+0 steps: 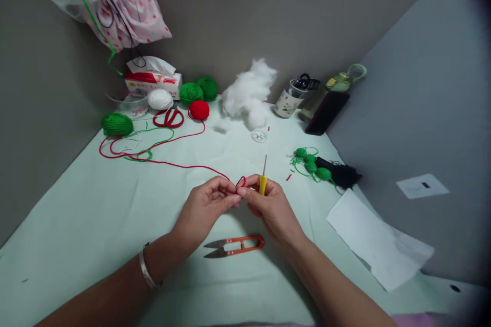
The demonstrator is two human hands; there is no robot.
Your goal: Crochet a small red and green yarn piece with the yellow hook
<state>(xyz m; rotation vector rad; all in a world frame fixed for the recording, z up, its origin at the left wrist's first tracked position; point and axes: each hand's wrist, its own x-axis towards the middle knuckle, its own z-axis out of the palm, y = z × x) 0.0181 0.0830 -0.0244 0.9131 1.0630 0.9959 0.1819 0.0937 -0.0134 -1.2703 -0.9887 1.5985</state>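
Note:
My left hand (203,206) pinches red yarn (187,166) between thumb and fingers. Against it, my right hand (274,206) is closed, thumb and forefinger meeting on the same yarn, with a crochet hook (263,185) tucked in its fingers. The hook's yellow handle and thin metal shaft point up, away from me. A small red loop (241,180) stands up where the fingertips meet. From there the strand trails left across the table and back to a red yarn ball (199,110). Orange thread snips (242,251) lie below my hands, blades to the left.
Green yarn balls (191,93), a white ball (160,99), red-handled scissors (169,118) and a tissue box (153,84) sit at back left. White stuffing (245,94), a pen cup (289,99) and a phone (328,113) stand behind. Green crocheted pieces (311,164) and paper (378,240) lie right.

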